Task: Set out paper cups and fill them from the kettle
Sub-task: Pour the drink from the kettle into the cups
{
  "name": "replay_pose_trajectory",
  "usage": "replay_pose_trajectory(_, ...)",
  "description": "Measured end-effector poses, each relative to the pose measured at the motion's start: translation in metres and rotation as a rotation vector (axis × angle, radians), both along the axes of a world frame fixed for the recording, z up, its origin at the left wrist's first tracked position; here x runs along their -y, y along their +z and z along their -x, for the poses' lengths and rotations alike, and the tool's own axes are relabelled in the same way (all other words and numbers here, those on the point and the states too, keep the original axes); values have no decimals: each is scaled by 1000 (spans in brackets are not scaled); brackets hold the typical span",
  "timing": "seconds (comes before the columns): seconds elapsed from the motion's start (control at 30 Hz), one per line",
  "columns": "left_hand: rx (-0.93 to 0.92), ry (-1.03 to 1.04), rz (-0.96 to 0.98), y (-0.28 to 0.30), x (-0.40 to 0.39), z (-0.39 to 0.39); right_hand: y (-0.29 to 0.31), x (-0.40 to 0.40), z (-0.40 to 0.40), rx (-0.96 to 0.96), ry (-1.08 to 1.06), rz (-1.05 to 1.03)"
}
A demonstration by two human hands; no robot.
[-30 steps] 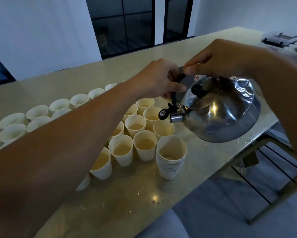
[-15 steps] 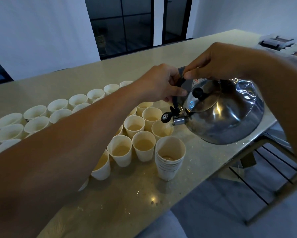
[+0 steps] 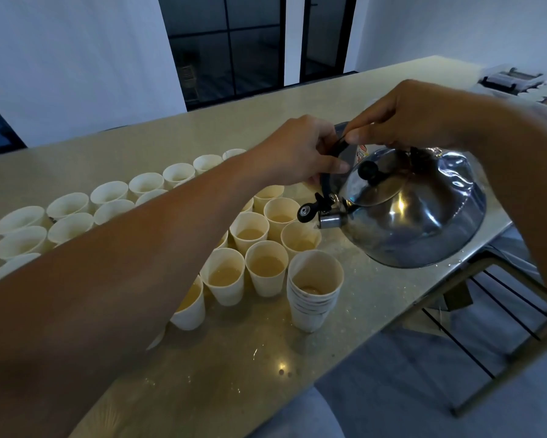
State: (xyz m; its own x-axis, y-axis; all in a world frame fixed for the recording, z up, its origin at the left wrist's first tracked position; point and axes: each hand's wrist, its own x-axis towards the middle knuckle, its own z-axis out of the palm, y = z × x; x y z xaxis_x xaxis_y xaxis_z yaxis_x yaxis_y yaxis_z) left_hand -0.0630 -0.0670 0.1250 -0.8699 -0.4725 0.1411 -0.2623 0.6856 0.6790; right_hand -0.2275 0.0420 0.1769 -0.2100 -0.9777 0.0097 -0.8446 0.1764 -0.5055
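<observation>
Over the last second your pale speckled stone table [image 3: 376, 327] and its rows of white paper cups [image 3: 227, 276] have barely shifted in view, and the shiny domed steel kettle [image 3: 424, 213] has held its forward tilt, so you look to be mid-pour with no new cup started; its short spout [image 3: 327, 221] hangs just above the filled cup [image 3: 300, 243] behind the nested stack of cups [image 3: 314, 292]; your right hand [image 3: 414, 116] grips the black handle from above, your left hand [image 3: 297, 153] curls round the handle's front end; the far cups on the left look unfilled
</observation>
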Motion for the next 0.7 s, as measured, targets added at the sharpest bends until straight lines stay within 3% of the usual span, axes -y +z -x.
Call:
replay_pose_trajectory(0.43,-122,46,147,46,1,-1,21,-9,-11,113,-80,280)
replay_pose_trajectory(0.7,-189,128,328,110,23,-62,56,23,-71,171,-17,575)
